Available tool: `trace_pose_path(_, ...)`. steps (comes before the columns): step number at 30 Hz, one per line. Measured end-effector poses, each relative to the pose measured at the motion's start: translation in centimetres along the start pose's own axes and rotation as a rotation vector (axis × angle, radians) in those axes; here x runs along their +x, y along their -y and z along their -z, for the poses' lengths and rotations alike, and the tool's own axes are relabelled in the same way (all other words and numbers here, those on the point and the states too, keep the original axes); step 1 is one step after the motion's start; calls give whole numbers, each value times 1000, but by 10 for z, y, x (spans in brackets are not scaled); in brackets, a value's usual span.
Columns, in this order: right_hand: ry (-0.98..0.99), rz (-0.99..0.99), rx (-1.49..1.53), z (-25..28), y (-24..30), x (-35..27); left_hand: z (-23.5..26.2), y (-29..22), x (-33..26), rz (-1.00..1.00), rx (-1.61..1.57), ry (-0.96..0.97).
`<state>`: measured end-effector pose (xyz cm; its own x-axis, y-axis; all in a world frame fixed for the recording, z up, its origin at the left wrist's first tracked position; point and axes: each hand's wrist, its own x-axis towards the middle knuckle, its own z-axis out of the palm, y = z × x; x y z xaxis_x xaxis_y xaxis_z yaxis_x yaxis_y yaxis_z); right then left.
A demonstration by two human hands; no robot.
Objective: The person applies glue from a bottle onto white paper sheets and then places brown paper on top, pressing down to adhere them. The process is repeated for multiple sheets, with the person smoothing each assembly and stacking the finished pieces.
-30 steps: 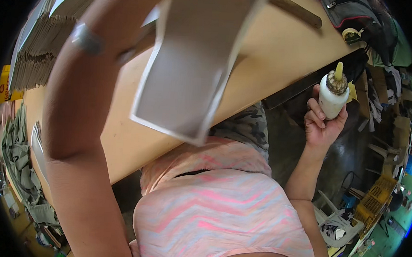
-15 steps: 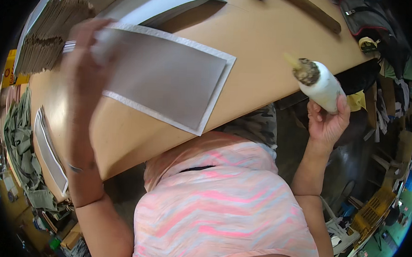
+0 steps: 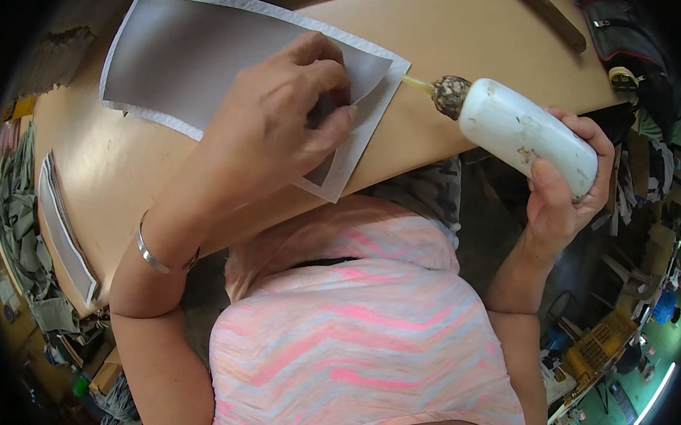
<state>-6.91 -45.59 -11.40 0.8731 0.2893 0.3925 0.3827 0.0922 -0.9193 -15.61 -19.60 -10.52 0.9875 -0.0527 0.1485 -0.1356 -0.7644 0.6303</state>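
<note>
In my right hand (image 3: pixel 570 174) lies a white squeeze bottle (image 3: pixel 518 126), tilted with its crusted brown neck and thin yellowish nozzle toward the left. The nozzle tip is beside the right edge of a white-bordered backing sheet (image 3: pixel 376 126) on the table. On that backing is a grey sheet (image 3: pixel 203 47). My left hand (image 3: pixel 292 106) is closed over its right end, thumb and fingers pinching the grey sheet's edge. The sheet's right end curls up there, baring some of the backing. My hand hides part of both sheets.
The tan tabletop (image 3: pixel 458 34) ends just before my body. A brown wooden strip (image 3: pixel 551 19) lies at the far right. Narrow layered pieces (image 3: pixel 66 225) sit at the left edge, near olive-green cloth (image 3: pixel 23 234). Stacked brown sheets (image 3: pixel 56 59) stand far left.
My left hand has moved right, from the sheets' left end to the right end, and lifts the grey edge. The bottle has turned more level, its nozzle now nearer the sheets.
</note>
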Motion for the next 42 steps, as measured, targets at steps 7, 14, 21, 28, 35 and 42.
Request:
trace_pose_path(7, 104, 91, -94, -15, 2, 6, 3, 0, 1, 38, -10, 38)
trace_pose_path(14, 108, 131, -140, -19, 7, 4, 5, 2, 1, 38, -36, 48)
trace_pose_path(21, 208, 223, -176, -17, 11, -3, 6, 4, 2, 21, -11, 69)
trace_pose_path(28, 439, 215, -273, -20, 32, -21, 5, 4, 2, 21, 16, 69)
trace_pose_path(35, 351, 208, -171, -19, 25, -18, 5, 5, 0, -24, 65, 44)
trace_pose_path(42, 31, -270, 125, 2, -7, -6, 11, 8, 0, -78, 50, 110)
